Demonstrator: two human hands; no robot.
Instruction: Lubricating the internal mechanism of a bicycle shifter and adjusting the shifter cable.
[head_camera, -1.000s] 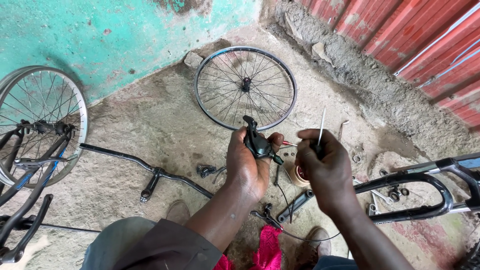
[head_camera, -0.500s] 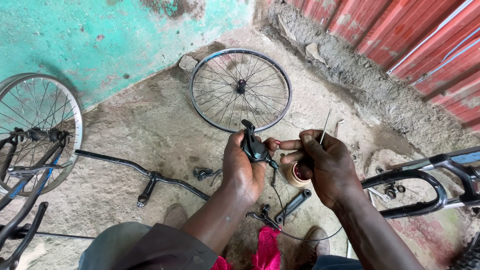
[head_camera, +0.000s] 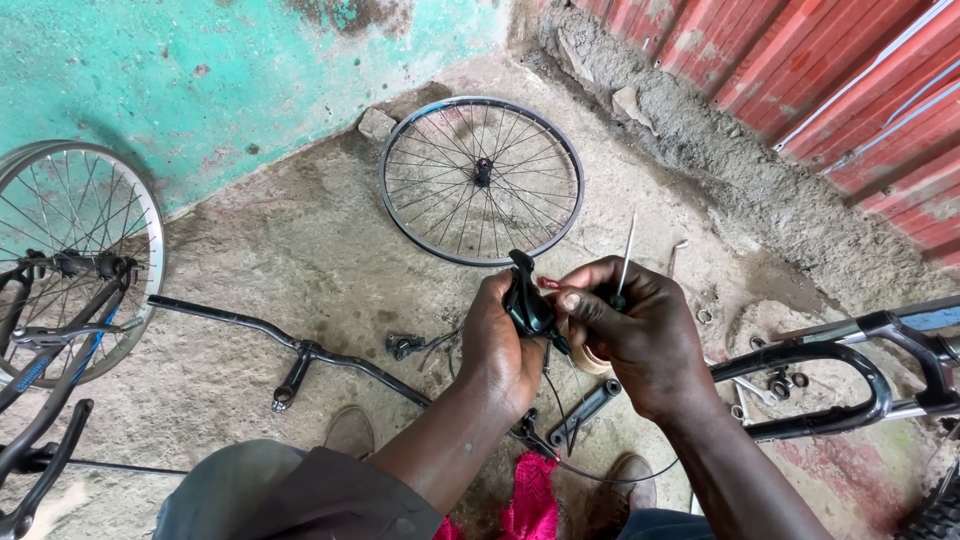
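My hands (head_camera: 500, 340) met over a crowded patch of concrete floor (head_camera: 300, 250): the handlebar (head_camera: 300, 350) ran along the ground to their left, a black fork (head_camera: 830, 385) blocked the right, and cables with a small black bracket (head_camera: 585, 410) lay directly beneath. Ahead, the bare spoked wheel (head_camera: 480, 180) lay flat, with only a narrow strip of floor between it and my knuckles. I saw open passage over the bare concrete to the left of that wheel, short of the second wheel (head_camera: 70, 250) by the teal wall (head_camera: 200, 70).

Black brake lever (head_camera: 525, 300), probably glossy plastic; thin bare-metal cable (head_camera: 626, 252); rough concrete floor (head_camera: 300, 250).
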